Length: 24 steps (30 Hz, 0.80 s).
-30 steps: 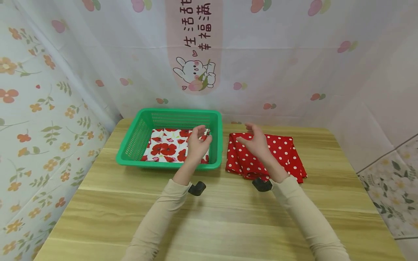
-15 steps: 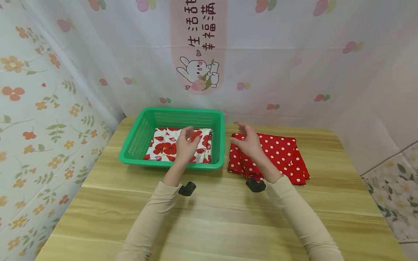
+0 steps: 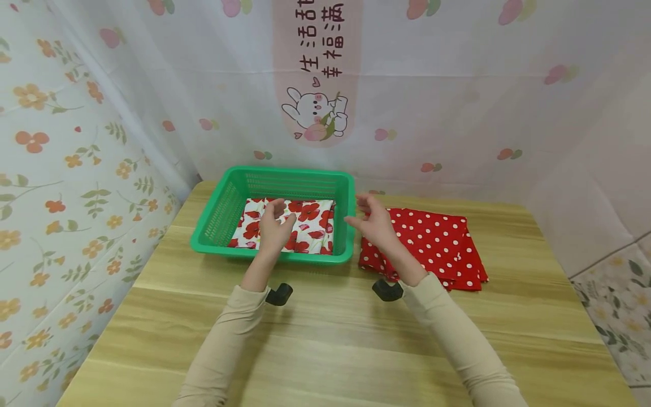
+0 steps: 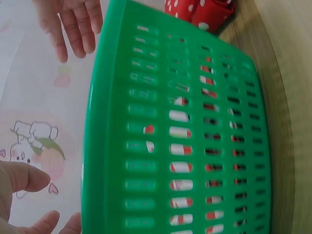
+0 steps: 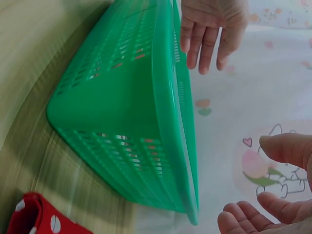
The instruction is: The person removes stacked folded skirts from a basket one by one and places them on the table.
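Observation:
A green plastic basket [image 3: 203, 249] stands at the back of the table, and a folded white cloth with red flowers [image 3: 310, 226] lies inside it. My left hand [image 3: 276, 229] hovers over the basket's front part, fingers relaxed, holding nothing. Close to the basket's right rim is my right hand [image 3: 373, 223], its fingers loosely bent and apart from the thumb. Under and behind that hand lies a folded red cloth with white dots [image 3: 432, 237]. In the left wrist view the slotted basket wall [image 4: 161, 117] fills the middle, with the left thumb [image 4: 29, 178] at its left.
The wooden table [image 3: 325, 350] spreads out in front of the basket. A white curtain [image 3: 447, 102] printed with a rabbit hangs right behind it. Flowered cloth [image 3: 91, 226] closes off the left side. Black wrist mounts [image 3: 387, 290] stick out inward from the sleeves.
Both hands have shifted left: the left hand from the basket's right part toward its middle, the right hand from above the red cloth to the basket's right rim. The camera view has turned slightly.

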Each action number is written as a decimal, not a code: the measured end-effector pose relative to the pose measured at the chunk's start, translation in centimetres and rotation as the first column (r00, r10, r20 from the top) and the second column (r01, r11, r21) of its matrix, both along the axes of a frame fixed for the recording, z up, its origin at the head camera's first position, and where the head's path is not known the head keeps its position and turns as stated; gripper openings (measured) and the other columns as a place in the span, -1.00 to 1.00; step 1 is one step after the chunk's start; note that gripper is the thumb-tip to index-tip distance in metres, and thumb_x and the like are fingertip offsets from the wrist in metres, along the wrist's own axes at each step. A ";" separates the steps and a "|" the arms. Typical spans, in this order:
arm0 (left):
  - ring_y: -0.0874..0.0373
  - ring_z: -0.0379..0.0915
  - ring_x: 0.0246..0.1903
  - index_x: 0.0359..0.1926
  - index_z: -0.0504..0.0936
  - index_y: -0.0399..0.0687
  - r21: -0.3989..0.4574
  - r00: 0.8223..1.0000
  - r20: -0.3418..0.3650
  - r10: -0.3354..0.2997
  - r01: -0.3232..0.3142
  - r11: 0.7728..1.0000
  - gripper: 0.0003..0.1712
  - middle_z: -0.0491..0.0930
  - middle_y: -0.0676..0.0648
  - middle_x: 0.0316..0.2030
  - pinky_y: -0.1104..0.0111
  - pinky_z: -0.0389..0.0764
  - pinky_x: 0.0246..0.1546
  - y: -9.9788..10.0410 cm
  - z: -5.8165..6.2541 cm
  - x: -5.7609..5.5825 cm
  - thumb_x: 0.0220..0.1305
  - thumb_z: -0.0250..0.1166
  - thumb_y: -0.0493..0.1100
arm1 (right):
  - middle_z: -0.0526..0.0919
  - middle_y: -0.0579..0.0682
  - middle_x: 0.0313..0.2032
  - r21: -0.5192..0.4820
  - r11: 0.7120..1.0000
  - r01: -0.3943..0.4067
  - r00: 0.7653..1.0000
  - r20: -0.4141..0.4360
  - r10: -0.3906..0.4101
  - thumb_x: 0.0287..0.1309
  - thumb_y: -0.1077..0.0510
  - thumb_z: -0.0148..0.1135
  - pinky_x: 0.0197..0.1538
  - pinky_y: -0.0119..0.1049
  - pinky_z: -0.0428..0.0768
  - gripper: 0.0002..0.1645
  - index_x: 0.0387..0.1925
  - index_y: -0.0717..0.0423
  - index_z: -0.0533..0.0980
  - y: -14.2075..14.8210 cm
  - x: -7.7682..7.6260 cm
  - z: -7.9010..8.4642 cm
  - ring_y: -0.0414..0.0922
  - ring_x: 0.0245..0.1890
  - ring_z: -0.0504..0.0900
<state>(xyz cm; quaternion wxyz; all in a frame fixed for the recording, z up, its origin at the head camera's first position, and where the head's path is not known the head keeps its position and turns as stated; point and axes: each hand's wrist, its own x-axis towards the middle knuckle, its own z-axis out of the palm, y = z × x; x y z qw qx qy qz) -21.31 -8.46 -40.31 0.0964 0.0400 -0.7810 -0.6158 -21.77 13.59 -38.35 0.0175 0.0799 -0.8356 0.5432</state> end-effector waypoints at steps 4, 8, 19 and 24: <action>-0.13 0.25 0.16 0.18 0.31 -0.34 -0.010 1.000 -0.002 0.019 -0.019 1.000 -0.50 0.37 -0.30 0.13 0.05 0.30 0.18 -0.9 0.0 0.0 0.22 0.15 -0.31 | 0.36 0.25 0.17 0.021 1.000 -0.003 1.000 0.020 0.003 0.11 0.24 0.28 0.15 0.00 0.43 -0.28 0.27 0.31 0.22 -0.7 0.1 0.0 0.13 0.15 0.37; -0.14 0.25 0.16 0.18 0.31 -0.36 -0.011 0.999 0.004 0.044 -0.044 0.999 -0.48 0.37 -0.31 0.14 0.04 0.29 0.18 -1.6 0.1 0.0 0.20 0.16 -0.31 | 0.36 0.24 0.18 0.018 1.000 -0.015 0.999 0.043 0.014 0.11 0.24 0.28 0.17 0.01 0.41 -0.27 0.28 0.28 0.21 -1.4 0.0 0.0 0.12 0.17 0.36; -0.18 0.21 0.18 0.21 0.26 -0.40 -0.098 0.993 0.075 0.087 -0.079 0.992 -0.46 0.32 -0.33 0.16 0.05 0.32 0.16 -4.4 -0.2 -0.3 0.24 0.16 -0.30 | 0.34 0.24 0.19 0.018 0.998 -0.064 0.994 0.091 0.063 0.12 0.22 0.27 0.15 -0.04 0.44 -0.27 0.28 0.28 0.21 -3.3 0.0 0.1 0.14 0.18 0.36; -0.20 0.20 0.16 0.21 0.26 -0.40 -0.156 0.984 0.156 0.090 -0.066 0.986 -0.47 0.30 -0.36 0.16 0.04 0.33 0.12 -5.9 -0.3 -0.5 0.26 0.12 -0.27 | 0.32 0.28 0.21 0.069 0.989 -0.131 0.987 0.106 0.123 0.15 0.18 0.24 0.10 -0.02 0.48 -0.25 0.30 0.30 0.17 -4.1 -0.3 -0.2 0.19 0.19 0.34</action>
